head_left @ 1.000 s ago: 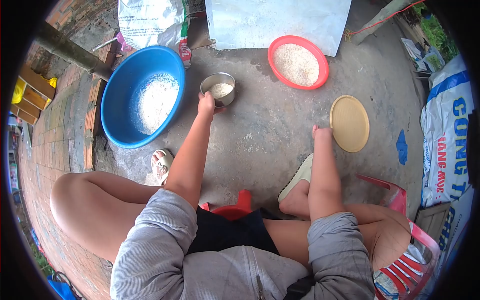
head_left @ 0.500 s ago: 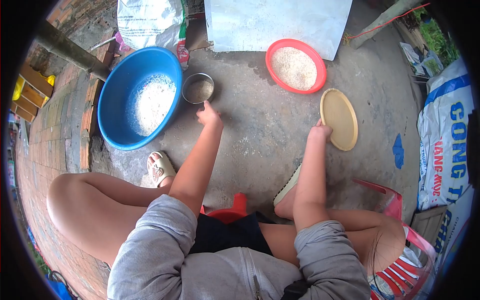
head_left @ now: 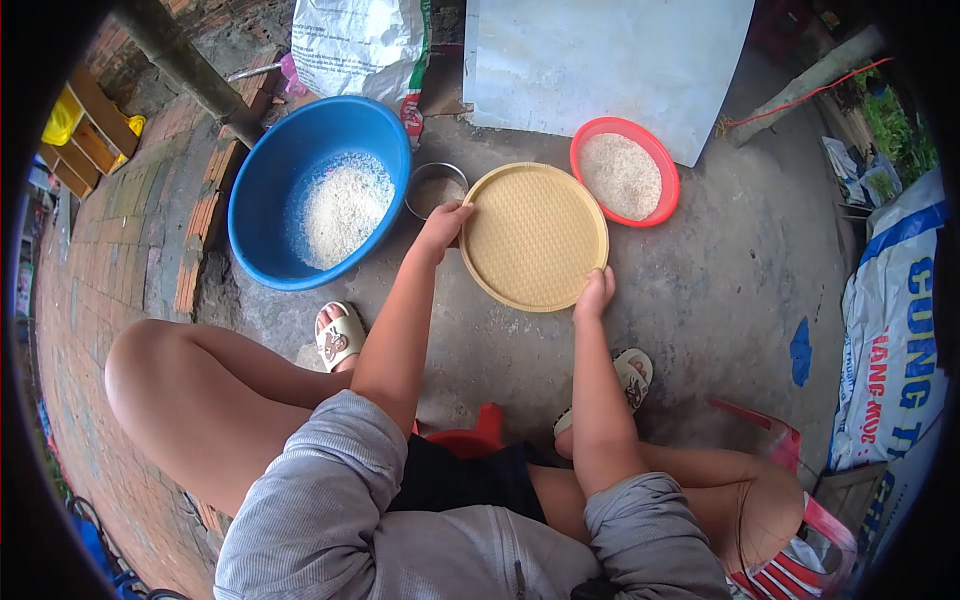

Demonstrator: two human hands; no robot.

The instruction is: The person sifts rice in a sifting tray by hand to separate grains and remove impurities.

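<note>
A round tan woven tray is held over the concrete floor, its flat inside facing me with nothing on it. My left hand grips its left rim, and my right hand has its lower right rim. Just behind my left hand stands a round metal container with grainy contents, partly covered by that hand. To the left is a large blue basin with a white heap of rice-like grains. A red bowl of similar pale grains sits just beyond the tray's right side.
A pale metal sheet and a printed white sack stand at the back. Large printed sacks line the right side. A red stool is beneath me, and a red plastic chair is at my right. Bricks edge the left.
The woven tray has moved left from the right side to the middle and now faces up toward me. My left hand has come off the metal container's side and taken the tray's rim.
</note>
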